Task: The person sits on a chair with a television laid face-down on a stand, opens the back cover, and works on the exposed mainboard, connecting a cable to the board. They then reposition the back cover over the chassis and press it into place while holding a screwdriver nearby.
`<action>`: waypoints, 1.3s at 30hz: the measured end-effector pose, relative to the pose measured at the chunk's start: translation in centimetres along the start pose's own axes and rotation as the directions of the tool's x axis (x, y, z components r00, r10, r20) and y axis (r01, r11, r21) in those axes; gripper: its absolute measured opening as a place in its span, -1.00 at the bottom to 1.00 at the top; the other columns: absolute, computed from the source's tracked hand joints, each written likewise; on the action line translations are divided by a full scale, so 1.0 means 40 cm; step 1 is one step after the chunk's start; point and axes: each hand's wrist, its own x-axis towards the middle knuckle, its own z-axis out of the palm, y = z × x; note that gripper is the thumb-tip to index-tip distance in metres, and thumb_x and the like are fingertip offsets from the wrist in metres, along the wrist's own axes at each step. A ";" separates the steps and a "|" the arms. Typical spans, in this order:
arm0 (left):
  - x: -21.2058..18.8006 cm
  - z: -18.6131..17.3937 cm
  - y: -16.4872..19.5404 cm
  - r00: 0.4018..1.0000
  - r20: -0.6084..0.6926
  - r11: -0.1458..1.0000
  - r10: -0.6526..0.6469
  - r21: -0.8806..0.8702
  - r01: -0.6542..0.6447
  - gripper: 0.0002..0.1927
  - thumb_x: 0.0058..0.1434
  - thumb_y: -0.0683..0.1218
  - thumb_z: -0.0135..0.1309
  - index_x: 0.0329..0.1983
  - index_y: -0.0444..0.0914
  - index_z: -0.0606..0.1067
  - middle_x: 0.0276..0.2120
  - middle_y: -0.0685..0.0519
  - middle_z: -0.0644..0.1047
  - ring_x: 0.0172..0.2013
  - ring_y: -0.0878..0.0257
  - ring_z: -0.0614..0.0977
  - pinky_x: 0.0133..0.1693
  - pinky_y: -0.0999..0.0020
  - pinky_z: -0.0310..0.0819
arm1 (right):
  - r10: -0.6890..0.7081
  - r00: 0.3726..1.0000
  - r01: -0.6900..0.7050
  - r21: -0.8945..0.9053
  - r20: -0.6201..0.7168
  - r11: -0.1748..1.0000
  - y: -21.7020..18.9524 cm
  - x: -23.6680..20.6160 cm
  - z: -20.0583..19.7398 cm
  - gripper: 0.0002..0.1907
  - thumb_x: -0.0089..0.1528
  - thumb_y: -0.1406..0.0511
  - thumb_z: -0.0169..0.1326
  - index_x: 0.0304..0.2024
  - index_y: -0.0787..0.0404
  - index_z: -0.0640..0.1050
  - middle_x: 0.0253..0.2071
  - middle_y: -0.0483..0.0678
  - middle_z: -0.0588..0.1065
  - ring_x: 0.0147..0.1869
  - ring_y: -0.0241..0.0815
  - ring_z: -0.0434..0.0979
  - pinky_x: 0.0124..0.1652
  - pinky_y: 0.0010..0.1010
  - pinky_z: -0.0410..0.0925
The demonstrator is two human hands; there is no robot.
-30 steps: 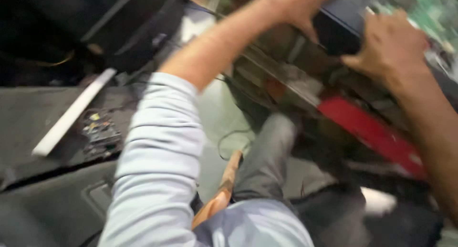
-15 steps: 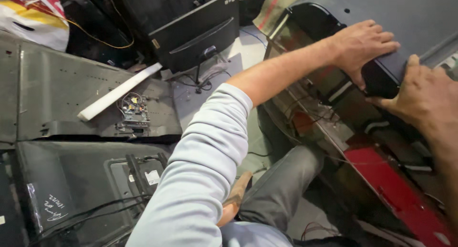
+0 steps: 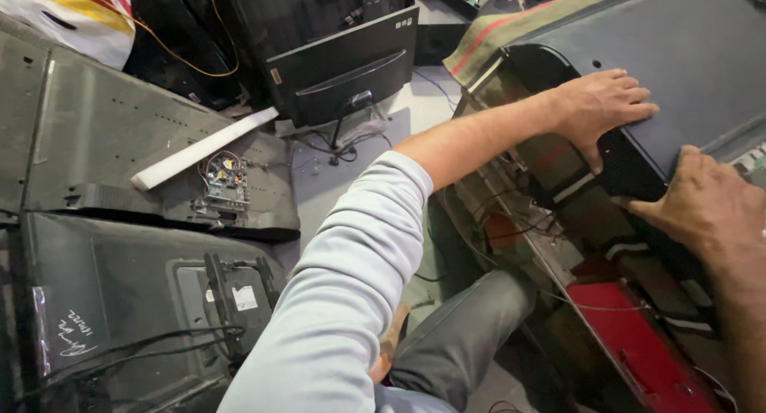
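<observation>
A large dark television back cover (image 3: 686,70) lies tilted at the upper right. My left hand (image 3: 600,103), at the end of a light blue sleeve, rests on the cover's lower corner, fingers spread on top and thumb hooked over the edge. My right hand (image 3: 706,209) clasps the same edge just below and to the right. Under the cover I see the set's dark inner frame with loose wires (image 3: 527,221) and a red panel (image 3: 638,333).
A black monitor on a stand (image 3: 343,70) stands at the top middle. At the left lie two dark back panels (image 3: 104,134) (image 3: 104,301), a white strip (image 3: 203,147) and a small circuit board (image 3: 226,180). My grey-trousered leg (image 3: 471,333) is bent below.
The view has swung down and steadied from a blurred tilt. Both hands stay on the dark cover's edge; my left hand's fingers have spread flatter on top.
</observation>
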 end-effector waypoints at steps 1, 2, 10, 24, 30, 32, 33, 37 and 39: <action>-0.001 0.000 -0.003 0.999 0.046 0.999 -0.027 -0.033 0.029 0.19 -0.33 0.49 0.53 0.20 -0.30 0.37 -0.01 -0.12 0.48 0.04 -0.07 0.49 0.07 0.01 0.27 | -0.010 1.000 0.010 -0.017 -0.015 1.000 -0.002 0.001 -0.002 0.03 -0.12 -0.32 0.35 0.06 0.33 0.51 -0.08 0.16 0.62 0.01 0.10 0.67 -0.12 -0.14 0.53; -0.001 -0.001 -0.004 0.994 0.093 0.996 -0.053 -0.064 0.059 0.17 -0.28 0.47 0.53 0.20 -0.30 0.37 -0.02 -0.10 0.48 0.03 -0.06 0.49 0.08 0.01 0.26 | -0.020 0.999 0.019 -0.033 -0.030 0.999 -0.002 0.002 -0.003 0.05 -0.13 -0.32 0.35 0.07 0.33 0.51 -0.08 0.16 0.62 0.00 0.10 0.67 -0.12 -0.15 0.53; -0.001 0.010 -0.009 0.990 0.114 0.995 -0.079 -0.052 0.085 0.17 -0.27 0.48 0.52 0.21 -0.33 0.36 -0.01 -0.10 0.49 0.02 -0.05 0.50 0.08 0.04 0.28 | 0.056 0.994 -0.059 0.029 0.099 0.998 -0.009 0.045 0.003 0.03 -0.13 -0.31 0.39 0.03 0.36 0.55 -0.11 0.23 0.64 -0.08 0.14 0.70 -0.15 -0.11 0.53; -0.220 0.165 0.150 0.565 -0.557 0.780 -0.609 -0.289 0.555 0.03 0.03 0.11 0.51 0.47 -0.18 0.20 0.46 -0.13 0.16 0.48 -0.09 0.19 0.50 0.03 0.04 | -0.018 0.999 0.022 0.121 -0.028 0.992 0.008 0.022 0.008 -0.02 -0.06 -0.31 0.38 0.01 0.35 0.54 -0.08 0.27 0.59 0.02 0.22 0.60 -0.05 -0.01 0.45; -0.245 0.302 0.141 0.006 0.182 -0.179 -0.983 -0.963 -0.203 -0.42 0.24 0.00 0.24 0.22 -0.37 0.35 0.01 -0.20 0.61 -0.26 0.02 0.66 -0.25 0.18 0.58 | -0.147 0.934 0.166 0.031 -0.325 0.986 -0.013 0.060 0.067 -0.04 0.07 -0.33 0.34 0.06 0.35 0.51 -0.08 0.12 0.53 0.06 0.10 0.52 -0.12 -0.06 0.44; -0.243 0.325 0.120 0.081 0.219 -0.233 -0.972 -0.941 -0.246 -0.51 0.26 -0.02 0.21 0.14 -0.37 0.41 -0.12 -0.12 0.64 -0.31 0.10 0.71 -0.29 0.27 0.63 | -0.187 0.904 0.208 0.014 -0.386 0.978 -0.024 0.088 0.072 -0.04 0.04 -0.30 0.33 0.08 0.35 0.51 -0.10 0.10 0.53 0.08 0.08 0.51 -0.11 -0.11 0.44; -0.240 0.329 0.112 0.120 0.236 -0.260 -0.964 -0.929 -0.263 -0.56 0.27 -0.02 0.20 0.10 -0.38 0.43 -0.19 -0.08 0.65 -0.34 0.14 0.74 -0.31 0.31 0.65 | -0.179 0.917 0.198 0.018 -0.358 0.980 -0.031 0.102 0.071 -0.06 0.06 -0.31 0.34 0.06 0.34 0.51 -0.10 0.09 0.53 0.08 0.09 0.51 -0.11 -0.10 0.44; -0.241 0.339 0.080 0.216 0.219 -0.286 -0.952 -0.888 -0.361 -0.63 0.29 -0.06 0.19 0.03 -0.40 0.46 -0.17 -0.06 0.61 -0.29 0.11 0.74 -0.22 0.21 0.72 | -0.174 0.948 0.181 0.002 -0.267 0.983 -0.085 0.172 0.057 -0.02 0.02 -0.35 0.37 0.03 0.34 0.51 -0.08 0.10 0.56 0.05 0.11 0.52 -0.14 -0.05 0.43; -0.249 0.334 0.059 0.204 0.224 -0.283 -0.953 -0.900 -0.331 -0.64 0.26 -0.04 0.16 0.02 -0.36 0.49 -0.18 -0.04 0.62 -0.32 0.12 0.75 -0.23 0.23 0.73 | -0.162 0.964 0.166 0.001 -0.212 0.986 -0.116 0.216 0.044 0.02 -0.03 -0.35 0.37 0.04 0.35 0.51 -0.07 0.12 0.56 0.04 0.12 0.52 -0.16 -0.03 0.43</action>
